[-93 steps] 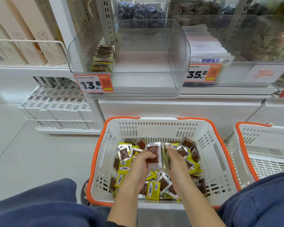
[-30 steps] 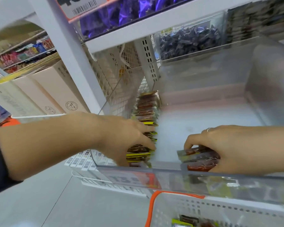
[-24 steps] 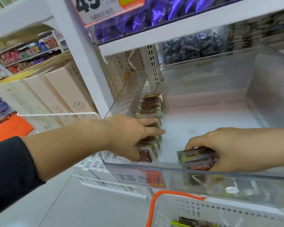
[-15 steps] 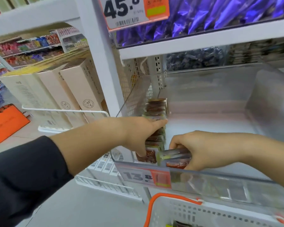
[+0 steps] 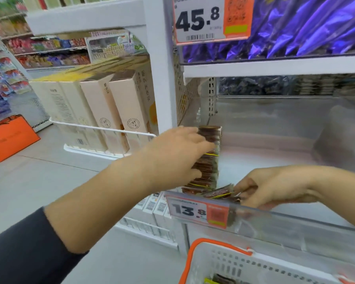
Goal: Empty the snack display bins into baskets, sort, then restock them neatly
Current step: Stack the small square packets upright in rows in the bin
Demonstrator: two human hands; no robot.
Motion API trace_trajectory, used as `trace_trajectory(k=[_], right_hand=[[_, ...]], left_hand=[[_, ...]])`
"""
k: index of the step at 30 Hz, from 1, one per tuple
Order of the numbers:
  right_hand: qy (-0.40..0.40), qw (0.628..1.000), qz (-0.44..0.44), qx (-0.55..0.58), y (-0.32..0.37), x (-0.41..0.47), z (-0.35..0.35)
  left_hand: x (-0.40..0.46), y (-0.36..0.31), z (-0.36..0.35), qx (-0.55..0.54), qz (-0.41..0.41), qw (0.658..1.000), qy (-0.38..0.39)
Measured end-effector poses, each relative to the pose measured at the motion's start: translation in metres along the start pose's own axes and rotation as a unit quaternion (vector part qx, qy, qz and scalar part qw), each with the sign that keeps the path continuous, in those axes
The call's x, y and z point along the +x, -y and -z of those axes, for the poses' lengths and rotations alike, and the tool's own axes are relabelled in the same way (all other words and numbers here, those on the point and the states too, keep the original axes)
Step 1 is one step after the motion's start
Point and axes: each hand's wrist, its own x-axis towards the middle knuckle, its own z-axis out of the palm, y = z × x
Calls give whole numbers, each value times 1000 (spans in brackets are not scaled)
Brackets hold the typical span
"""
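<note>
My left hand (image 5: 178, 154) lies with fingers straight against the side of the row of snack packets (image 5: 208, 158) standing at the left end of the clear bin (image 5: 295, 140). Just right of it, my right hand (image 5: 275, 186) pinches a small stack of packets (image 5: 220, 193) by the row's near end, above the white basket (image 5: 254, 265).

One head-worn wide-angle view, close above both forearms, facing forward and slightly down into the clear bin (image 5: 275, 144) on the shelf
</note>
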Motion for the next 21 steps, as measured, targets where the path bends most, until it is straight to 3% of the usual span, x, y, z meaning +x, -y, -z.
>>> trace_trajectory(k=[2,4,6,8,10,13,16,21], right_hand=[[-3,1000,16,-25,-1,-3,-5],[-39,996,15,-82,4,-8,-8],[-65,988,5,-142,10,-9,-12],[-96,981,-11,-169,17,-6,-18],[-134,974,-18,-182,24,0,-23],[-155,978,-6,-137,37,11,-36],[-124,991,21,-49,47,16,-45],[-42,997,-60,-31,37,-5,-21]], left_hand=[[-30,-6,-4,-149,101,965,-190],[-52,-19,-17,-311,247,873,-285],[-60,-32,-31,-474,371,756,-257],[-58,-45,-41,-590,432,649,-211],[-51,-56,-46,-648,438,589,-206],[-42,-66,-51,-664,443,562,-218],[-42,-67,-53,-675,444,544,-227],[-46,-67,-50,-671,434,556,-229]])
